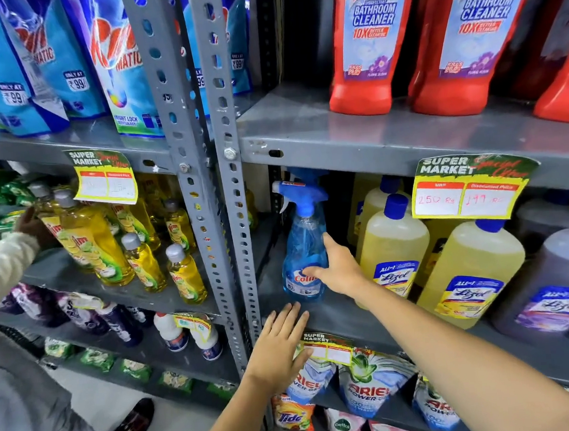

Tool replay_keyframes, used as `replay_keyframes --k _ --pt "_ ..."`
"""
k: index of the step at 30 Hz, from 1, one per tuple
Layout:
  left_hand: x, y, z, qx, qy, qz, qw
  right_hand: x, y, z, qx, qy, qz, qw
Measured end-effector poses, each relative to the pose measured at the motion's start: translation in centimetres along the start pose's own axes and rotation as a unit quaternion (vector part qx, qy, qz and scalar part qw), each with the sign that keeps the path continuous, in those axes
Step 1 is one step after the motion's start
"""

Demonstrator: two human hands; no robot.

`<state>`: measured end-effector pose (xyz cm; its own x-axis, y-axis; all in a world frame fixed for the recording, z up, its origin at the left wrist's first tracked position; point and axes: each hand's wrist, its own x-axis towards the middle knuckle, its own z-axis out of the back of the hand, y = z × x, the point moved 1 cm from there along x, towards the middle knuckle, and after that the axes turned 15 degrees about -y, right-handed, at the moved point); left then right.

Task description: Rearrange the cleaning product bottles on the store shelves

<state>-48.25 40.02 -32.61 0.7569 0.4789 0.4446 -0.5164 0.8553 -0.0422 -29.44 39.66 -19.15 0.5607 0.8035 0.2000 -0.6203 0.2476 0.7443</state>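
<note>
Reaching in at frame center, R hand point(337, 269) is clamping its grip on the spray bottle point(302, 244), thumb up its side, fingers on the label. Bottle's standing upright on the mid shelf point(336, 317), blue liquid inside. L hand point(279, 344) is lying flat below it, grip apart. Lizol bottles point(394, 243) w/ yellow liquid are standing just beside, frame right.

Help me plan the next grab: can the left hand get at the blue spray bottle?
Probably yes. The left hand is open at the shelf edge just below the blue spray bottle, nothing between them; only the right hand covers its label side.
</note>
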Motion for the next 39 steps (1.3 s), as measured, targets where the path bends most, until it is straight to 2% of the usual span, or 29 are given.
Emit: replay_keyframes --k 8,19,34,37,39 --pt "0.0 0.2 0.1 0.001 0.004 -0.005 1.000 0.5 -0.1 0.2 -0.035 0.010 0.027 0.999" --pt "0.1 0.0 0.4 0.006 0.021 0.000 1.000 0.2 -0.2 0.5 -0.010 0.027 0.038 0.999" --pt "0.3 0.0 1.0 0.026 0.053 -0.011 0.998 -0.8 -0.1 0.3 -0.019 0.007 0.033 0.999" --pt "0.4 0.7 1.1 0.011 0.030 -0.020 0.999 -0.9 0.0 0.5 0.008 0.021 0.026 0.999" --pt "1.1 0.0 2.1 -0.047 0.010 -0.006 0.999 -1.7 -0.2 0.9 0.047 0.017 0.003 0.999"
